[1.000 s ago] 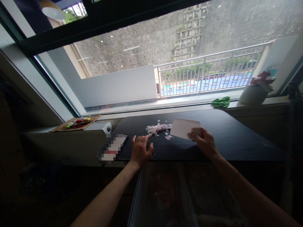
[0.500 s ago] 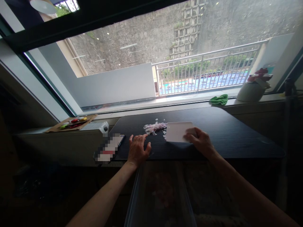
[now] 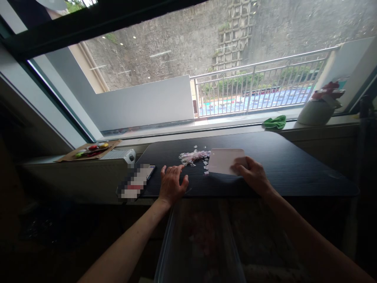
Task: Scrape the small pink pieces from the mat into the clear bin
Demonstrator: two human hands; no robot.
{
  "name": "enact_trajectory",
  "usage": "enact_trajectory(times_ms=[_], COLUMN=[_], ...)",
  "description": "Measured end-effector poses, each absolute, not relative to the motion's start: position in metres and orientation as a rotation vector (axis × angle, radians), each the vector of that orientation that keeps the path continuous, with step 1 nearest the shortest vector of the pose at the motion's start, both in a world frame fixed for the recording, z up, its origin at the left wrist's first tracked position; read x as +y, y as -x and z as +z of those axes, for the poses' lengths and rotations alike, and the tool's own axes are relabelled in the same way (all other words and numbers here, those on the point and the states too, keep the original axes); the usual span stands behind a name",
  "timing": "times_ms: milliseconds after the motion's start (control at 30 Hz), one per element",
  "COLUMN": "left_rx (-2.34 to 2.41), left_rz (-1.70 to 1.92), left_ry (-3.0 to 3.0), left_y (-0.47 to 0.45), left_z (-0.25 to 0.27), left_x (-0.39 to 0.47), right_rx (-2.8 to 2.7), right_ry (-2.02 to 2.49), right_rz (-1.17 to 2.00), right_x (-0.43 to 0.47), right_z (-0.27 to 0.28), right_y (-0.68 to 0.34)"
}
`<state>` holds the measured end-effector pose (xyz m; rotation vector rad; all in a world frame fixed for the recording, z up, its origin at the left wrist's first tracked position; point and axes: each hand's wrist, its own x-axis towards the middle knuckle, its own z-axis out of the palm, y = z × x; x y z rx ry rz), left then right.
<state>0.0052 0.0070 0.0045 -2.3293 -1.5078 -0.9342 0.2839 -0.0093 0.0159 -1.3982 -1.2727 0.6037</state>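
Observation:
My right hand (image 3: 251, 173) grips the right end of a flat, pale rectangular sheet (image 3: 225, 160), perhaps a stiff card or plastic scraper. Its left edge is beside a pile of small white and pinkish paper-like scraps (image 3: 194, 156) on the dark table (image 3: 282, 165). A few scraps lie loose between pile and sheet. My left hand (image 3: 172, 181) rests near the table's front edge, fingers apart and holding nothing, just short of the pile. Left of it lies a phone (image 3: 137, 182) with a blurred-out screen.
Below the table's front edge stands a clear plastic bin (image 3: 166, 243) with pinkish contents, dimly seen. A green cloth (image 3: 274, 122) and a pale pot-like container (image 3: 316, 112) are on the windowsill. At left, brown cardboard (image 3: 69, 155) carries colourful items beside a white heater (image 3: 125, 155).
My right hand has moved the sheet slightly right and up, with its face tilted differently. More scraps show at its left edge. My left hand stays almost in place.

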Motion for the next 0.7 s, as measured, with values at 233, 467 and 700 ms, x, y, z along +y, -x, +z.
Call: enact_trajectory(times_ms=[233, 467, 700], left_rx=[-1.512, -1.369, -1.192], left_rz=[-0.933, -0.784, -0.575], left_ry=[2.329, 2.509, 2.736], left_y=[-0.005, -0.008, -0.033], left_z=[0.003, 0.015, 0.018], left_x=[0.008, 0.003, 0.001], right_rx=[-1.287, -1.317, -1.308], right_ry=[1.425, 1.422, 1.428], right_rz=[0.555, 0.593, 0.549], right_x=[-0.011, -0.009, -0.01], right_z=[0.018, 0.016, 0.016], right_y=[-0.281, -0.282, -0.281])
